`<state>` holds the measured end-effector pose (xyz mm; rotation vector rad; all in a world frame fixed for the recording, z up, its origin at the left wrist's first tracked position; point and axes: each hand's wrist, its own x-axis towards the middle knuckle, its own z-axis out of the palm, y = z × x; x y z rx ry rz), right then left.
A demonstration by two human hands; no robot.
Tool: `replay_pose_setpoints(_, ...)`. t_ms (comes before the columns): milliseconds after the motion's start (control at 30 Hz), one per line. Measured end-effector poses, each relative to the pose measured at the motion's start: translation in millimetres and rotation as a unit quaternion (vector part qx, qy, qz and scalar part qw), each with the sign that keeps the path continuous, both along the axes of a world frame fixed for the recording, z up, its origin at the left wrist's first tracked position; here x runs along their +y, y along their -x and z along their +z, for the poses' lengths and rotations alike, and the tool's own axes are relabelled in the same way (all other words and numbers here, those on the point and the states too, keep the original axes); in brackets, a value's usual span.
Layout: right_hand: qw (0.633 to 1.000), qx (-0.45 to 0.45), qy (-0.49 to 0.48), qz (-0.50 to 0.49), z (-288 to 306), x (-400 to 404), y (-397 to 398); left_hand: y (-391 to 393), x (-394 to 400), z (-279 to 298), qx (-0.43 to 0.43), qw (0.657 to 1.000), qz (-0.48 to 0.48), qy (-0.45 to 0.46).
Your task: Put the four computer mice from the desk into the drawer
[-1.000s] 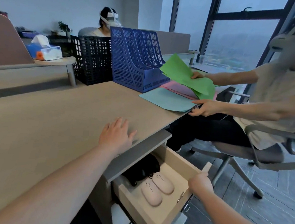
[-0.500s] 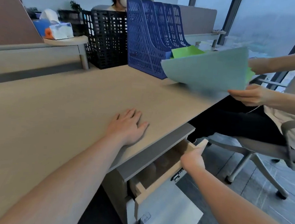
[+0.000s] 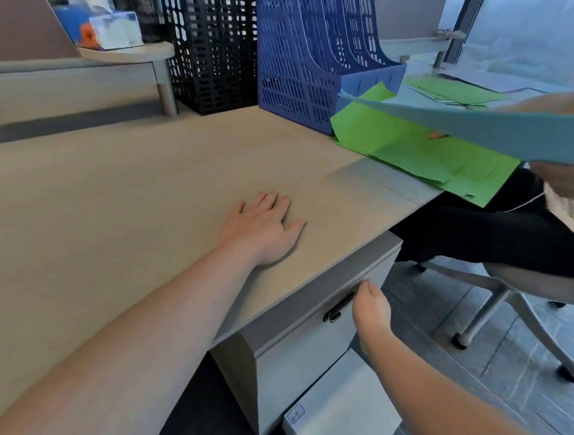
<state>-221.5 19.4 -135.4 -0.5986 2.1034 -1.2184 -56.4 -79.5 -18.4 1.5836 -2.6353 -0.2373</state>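
Observation:
The drawer (image 3: 302,349) under the desk edge is closed, and its grey front sits flush with the cabinet. No computer mouse is in view, either on the desk (image 3: 108,203) or elsewhere. My left hand (image 3: 264,229) lies flat on the desktop near the edge, palm down with fingers spread. My right hand (image 3: 372,310) rests against the drawer front just right of the black handle (image 3: 339,306). The thumb tip is near the handle's upper end and the fingers are hidden behind the hand.
A blue file rack (image 3: 312,54) and a black file rack (image 3: 216,47) stand at the back. Green papers (image 3: 414,148) lie at the right, where a seated person holds a blue sheet (image 3: 491,130). Their chair (image 3: 512,303) is close by. A lower white panel (image 3: 342,410) juts out.
The drawer, open a second ago with two pink and some dark mice inside, has slid shut under my right hand. My left hand stayed flat. The neighbour lifted a blue sheet.

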Motion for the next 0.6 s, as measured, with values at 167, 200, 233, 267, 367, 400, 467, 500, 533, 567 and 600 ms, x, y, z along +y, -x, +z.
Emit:
replay_pose_setpoints(167, 0.999, -0.003, -0.028, 0.037, 5.0, 1.2, 3.6, -0.1, 0.7, -1.1, 0.007, 1.000, 0.000, 0.001)
replay_pose_setpoints(200, 0.998, -0.015, -0.045, 0.045, 5.5, 2.3, 7.5, -0.8, 1.7, -1.0, 0.006, 1.000, -0.001, 0.003)
replay_pose_setpoints(233, 0.996, -0.018, -0.063, 0.060, 7.2, 3.8, 11.6, -1.6, 2.3, -0.9, 0.005, 1.000, -0.003, 0.006)
replay_pose_setpoints(267, 0.994, -0.010, -0.080, 0.076, 8.5, 4.5, 15.3, -1.9, 2.6, -0.6, 0.005, 1.000, -0.005, 0.006)
replay_pose_setpoints(367, 0.981, 0.046, -0.121, 0.141, 16.4, 7.4, 19.7, -3.0, 4.9, -0.5, 0.006, 1.000, -0.009, 0.008)
replay_pose_setpoints(400, 0.976, 0.062, -0.135, 0.158, 19.1, 7.7, 21.8, -3.1, 6.6, 0.1, 0.004, 1.000, -0.008, 0.009)
replay_pose_setpoints(467, 0.970, 0.027, -0.149, 0.190, 26.8, 11.9, 23.6, -3.7, 7.9, 0.5, 0.008, 1.000, -0.006, 0.003)
replay_pose_setpoints(500, 0.968, 0.001, -0.150, 0.201, 29.8, 15.9, 23.6, -4.5, 9.0, 0.4, 0.009, 1.000, -0.004, 0.003)
replay_pose_setpoints(533, 0.961, -0.003, -0.160, 0.225, 31.1, 18.0, 24.4, -5.1, 11.5, 1.0, 0.007, 1.000, -0.003, 0.004)
replay_pose_setpoints(567, 0.957, -0.011, -0.165, 0.237, 30.6, 20.7, 24.7, -6.6, 13.1, -0.3, 0.011, 1.000, -0.007, 0.009)
replay_pose_setpoints(600, 0.960, -0.012, -0.155, 0.233, 29.6, 22.5, 27.8, -7.0, 16.8, 0.4, 0.016, 1.000, -0.005, 0.008)
